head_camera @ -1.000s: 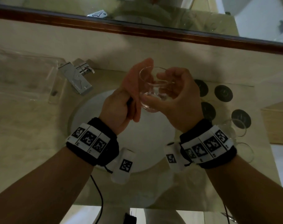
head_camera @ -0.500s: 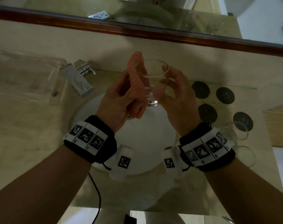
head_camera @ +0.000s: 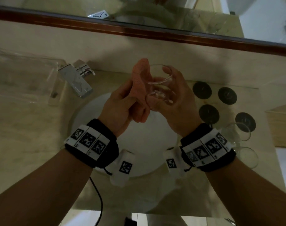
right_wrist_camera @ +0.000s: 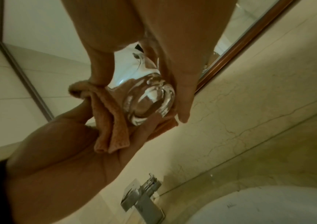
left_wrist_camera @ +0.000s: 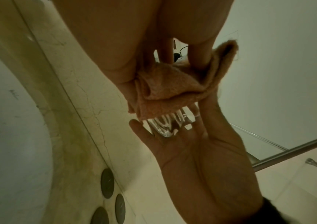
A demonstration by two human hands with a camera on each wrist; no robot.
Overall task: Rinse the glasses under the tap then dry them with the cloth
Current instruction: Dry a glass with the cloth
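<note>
Right hand (head_camera: 175, 101) grips glass (head_camera: 160, 85) over sink (head_camera: 83, 115); left hand (head_camera: 117, 106) clutches orange cloth (head_camera: 139, 79), pressing it against glass's left side.

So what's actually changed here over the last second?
The orange cloth in the left hand has slid up along the side of the glass, which has tipped more upright. The right hand still grips it over the basin; tap untouched.

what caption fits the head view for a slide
Right hand holds a glass over the sink; left hand presses an orange cloth against it.
</note>
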